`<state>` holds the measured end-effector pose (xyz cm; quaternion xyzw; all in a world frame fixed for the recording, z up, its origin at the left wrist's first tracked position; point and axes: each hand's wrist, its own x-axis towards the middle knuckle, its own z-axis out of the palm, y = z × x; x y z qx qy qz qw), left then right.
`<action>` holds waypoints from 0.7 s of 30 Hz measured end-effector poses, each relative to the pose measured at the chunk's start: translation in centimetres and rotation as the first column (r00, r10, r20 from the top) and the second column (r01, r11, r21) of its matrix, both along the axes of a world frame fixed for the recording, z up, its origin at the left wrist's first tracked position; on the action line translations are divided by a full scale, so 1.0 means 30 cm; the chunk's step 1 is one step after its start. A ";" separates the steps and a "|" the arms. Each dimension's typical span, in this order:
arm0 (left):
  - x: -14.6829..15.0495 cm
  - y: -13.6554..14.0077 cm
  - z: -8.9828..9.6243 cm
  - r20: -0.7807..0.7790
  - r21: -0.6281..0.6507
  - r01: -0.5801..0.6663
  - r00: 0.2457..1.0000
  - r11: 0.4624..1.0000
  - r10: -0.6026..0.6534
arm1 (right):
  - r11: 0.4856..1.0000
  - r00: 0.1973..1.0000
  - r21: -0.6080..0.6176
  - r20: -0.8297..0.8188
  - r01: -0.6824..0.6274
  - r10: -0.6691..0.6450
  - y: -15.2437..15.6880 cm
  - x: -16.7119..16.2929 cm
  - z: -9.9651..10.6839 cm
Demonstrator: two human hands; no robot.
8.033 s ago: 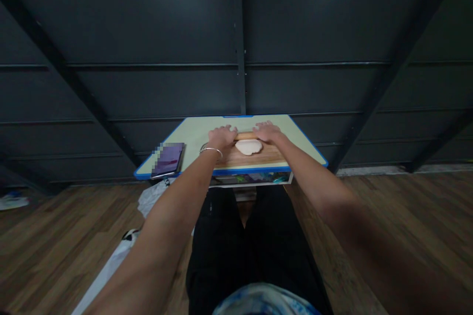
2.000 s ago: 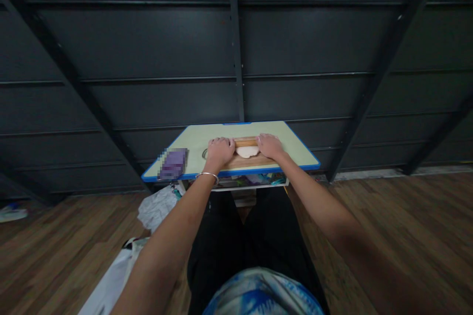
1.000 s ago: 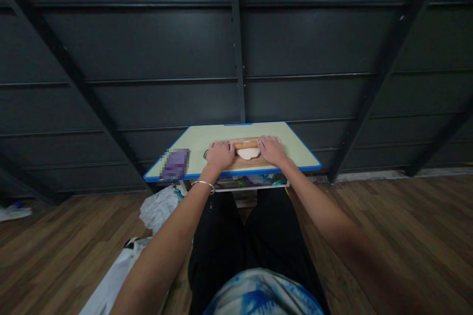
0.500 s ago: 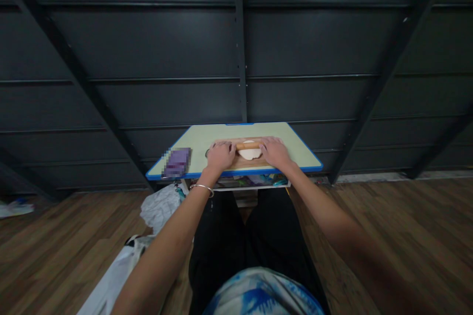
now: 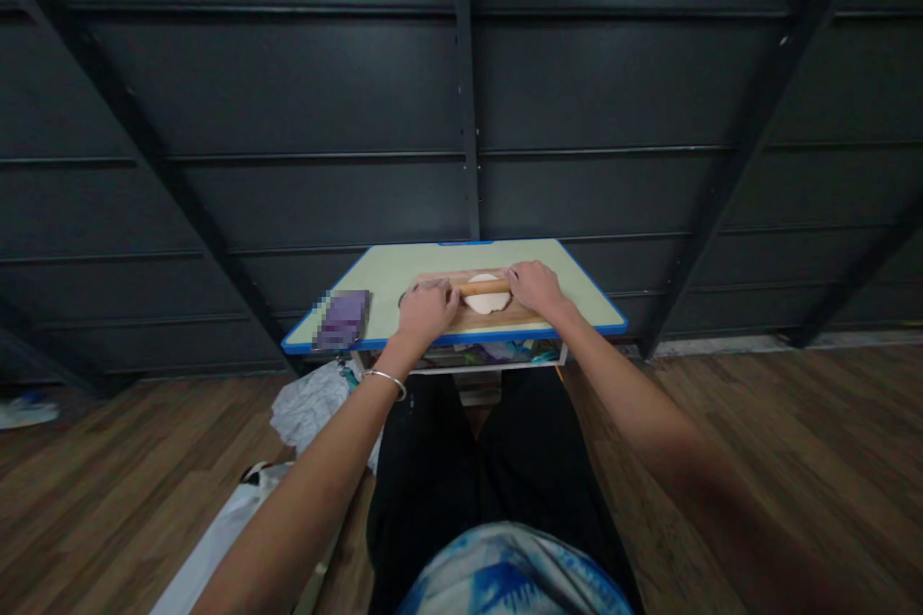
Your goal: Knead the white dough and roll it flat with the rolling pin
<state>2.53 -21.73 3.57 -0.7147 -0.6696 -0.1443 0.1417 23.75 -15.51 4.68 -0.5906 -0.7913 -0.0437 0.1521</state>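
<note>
A wooden rolling pin lies across a flattened piece of white dough. My left hand is closed over the pin's left end, and my right hand grips its right end. Beneath the dough is a wooden board, partly covered by both hands. The dough shows on the near and far sides of the pin, with an uneven near edge. A bracelet circles my left wrist.
The board rests on a pale green table with a blue edge. A purple item, partly blurred, lies at its left. Under the top is a shelf with assorted things. Crumpled light cloth is on the left; a dark panelled wall stands behind.
Both hands still hold the rolling pin on the dough. My right hand has shifted slightly up and left, and the pin's right end is tilted a little farther away.
</note>
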 end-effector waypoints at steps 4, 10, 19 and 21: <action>-0.015 0.019 -0.017 0.018 -0.007 0.006 1.000 1.000 -0.006 | 1.000 0.999 -0.009 0.038 -0.017 0.017 0.094 -0.049 0.024; -0.044 0.094 -0.017 0.023 -0.024 0.080 0.997 0.996 -0.080 | 0.993 0.995 -0.103 0.076 -0.054 0.062 0.182 -0.063 -0.005; -0.073 0.308 0.039 0.059 -0.308 0.110 0.994 0.945 -0.096 | 0.983 0.997 -0.175 0.040 -0.065 0.073 0.269 -0.080 -0.033; -0.075 0.356 0.048 0.044 -0.320 0.116 0.993 0.940 -0.107 | 0.979 0.992 -0.179 0.065 -0.096 0.109 0.299 -0.083 -0.034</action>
